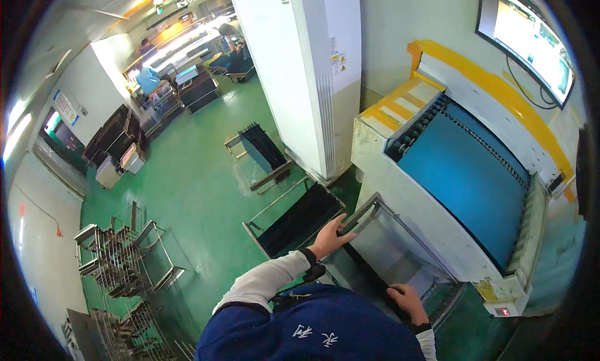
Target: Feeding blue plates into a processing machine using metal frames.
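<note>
- The left hand (329,237) is closed around the far-left corner of the grey metal slotted rack (400,251), fingers wrapped over its rim.
- The right hand (407,300) is clasped on the rack's near edge.
- The rack is held just beside the white conveyor machine with a blue belt (475,180).
- A second black-filled rack (294,220) is seen on the green floor (194,180), to the left.

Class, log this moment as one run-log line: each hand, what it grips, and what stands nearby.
left hand: grips far end of metal rack frame | right hand: grips its near end | beside: machine with blue conveyor surface | floor: black slotted rack
</note>
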A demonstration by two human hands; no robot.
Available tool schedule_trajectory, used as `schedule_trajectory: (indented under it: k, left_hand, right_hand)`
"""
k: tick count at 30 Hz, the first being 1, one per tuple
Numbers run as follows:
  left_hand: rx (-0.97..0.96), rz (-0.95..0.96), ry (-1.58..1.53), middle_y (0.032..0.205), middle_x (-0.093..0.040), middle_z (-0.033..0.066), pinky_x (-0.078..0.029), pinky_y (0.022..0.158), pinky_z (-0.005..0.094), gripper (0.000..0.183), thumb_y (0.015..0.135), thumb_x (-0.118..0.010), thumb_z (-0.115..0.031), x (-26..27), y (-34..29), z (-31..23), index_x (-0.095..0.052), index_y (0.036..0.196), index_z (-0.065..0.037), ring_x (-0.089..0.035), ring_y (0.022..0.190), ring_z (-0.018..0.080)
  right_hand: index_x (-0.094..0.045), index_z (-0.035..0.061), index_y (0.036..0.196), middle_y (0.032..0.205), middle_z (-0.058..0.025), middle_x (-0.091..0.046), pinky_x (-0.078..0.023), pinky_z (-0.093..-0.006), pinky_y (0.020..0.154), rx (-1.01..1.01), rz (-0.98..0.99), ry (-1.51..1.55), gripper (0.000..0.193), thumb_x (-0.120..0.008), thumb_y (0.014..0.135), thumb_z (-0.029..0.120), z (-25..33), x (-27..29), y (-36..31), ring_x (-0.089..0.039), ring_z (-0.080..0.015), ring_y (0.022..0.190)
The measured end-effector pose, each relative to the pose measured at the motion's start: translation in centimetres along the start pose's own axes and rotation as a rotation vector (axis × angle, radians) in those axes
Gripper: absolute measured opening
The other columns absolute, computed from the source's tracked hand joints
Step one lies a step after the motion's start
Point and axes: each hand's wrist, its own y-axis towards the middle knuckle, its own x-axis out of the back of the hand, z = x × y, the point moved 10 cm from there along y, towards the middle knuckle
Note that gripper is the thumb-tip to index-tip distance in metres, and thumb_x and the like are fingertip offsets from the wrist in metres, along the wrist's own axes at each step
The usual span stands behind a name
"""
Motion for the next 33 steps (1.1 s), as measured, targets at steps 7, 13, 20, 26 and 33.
schedule_trajectory:
  k: [7, 13, 20, 26, 33]
  left_hand:
    - [-0.017, 0.002, -0.057, 0.111, -0.064, 0.0177, -0.048, 0.093, 0.0393, 0.088, 0.079, -0.077, -0.049, -0.4, -0.5, 0.7, -0.041, 0.144, -0.002, -0.061, 0.106, 0.0302]
    - [0.063, 0.022, -0.084, 0.111, -0.065, 0.0176, -0.048, 0.092, 0.0385, 0.087, 0.078, -0.077, -0.051, -0.4, -1.0, 1.5, -0.044, 0.142, -0.001, -0.062, 0.105, 0.0308]
    - [0.016, 0.011, -0.102, 0.111, -0.065, 0.0164, -0.048, 0.093, 0.0388, 0.083, 0.078, -0.077, -0.051, -0.6, -1.2, 1.9, -0.048, 0.139, -0.001, -0.062, 0.107, 0.0313]
    - [0.019, 0.088, -0.119, 0.115, -0.065, 0.0167, -0.047, 0.097, 0.0392, 0.081, 0.079, -0.076, -0.052, -0.7, -1.4, 1.7, -0.05, 0.137, -0.001, -0.061, 0.112, 0.032]
    - [0.006, 0.09, -0.156, 0.121, -0.063, 0.019, -0.045, 0.101, 0.0389, 0.08, 0.08, -0.075, -0.052, -0.8, -1.4, 2.2, -0.05, 0.136, -0.002, -0.059, 0.117, 0.0327]
  right_hand:
    - [-0.072, 0.0012, 0.106, 0.096, -0.0138, -0.073, -0.051, -0.0324, 0.079, 0.024, -0.116, 0.038, 0.034, -0.069, 0.087, 0.03, -1.0, 0.1, -0.5, -0.068, -0.0207, 0.087]
    - [-0.073, -0.0012, 0.1, 0.091, -0.0126, -0.073, -0.051, -0.0324, 0.078, 0.072, -0.183, 0.141, 0.031, -0.07, 0.085, 0.026, -2.4, 0.2, -0.1, -0.068, -0.02, 0.084]
    - [-0.074, -0.0003, 0.09, 0.081, -0.0148, -0.072, -0.051, -0.0337, 0.068, 0.246, -0.382, -0.138, 0.025, -0.073, 0.082, 0.023, -0.5, 0.9, -1.2, -0.068, -0.0238, 0.073]
    - [-0.074, -0.0006, 0.088, 0.078, -0.015, -0.071, -0.051, -0.0335, 0.066, 0.249, -0.379, -0.121, 0.024, -0.074, 0.081, 0.022, -2.1, 0.6, -0.6, -0.068, -0.0242, 0.07]
    - [-0.075, 0.0017, 0.09, 0.084, -0.0177, -0.072, -0.053, -0.0367, 0.069, 0.168, -0.346, -0.157, 0.027, -0.074, 0.084, 0.028, -0.5, 0.5, -1.1, -0.07, -0.0307, 0.076]
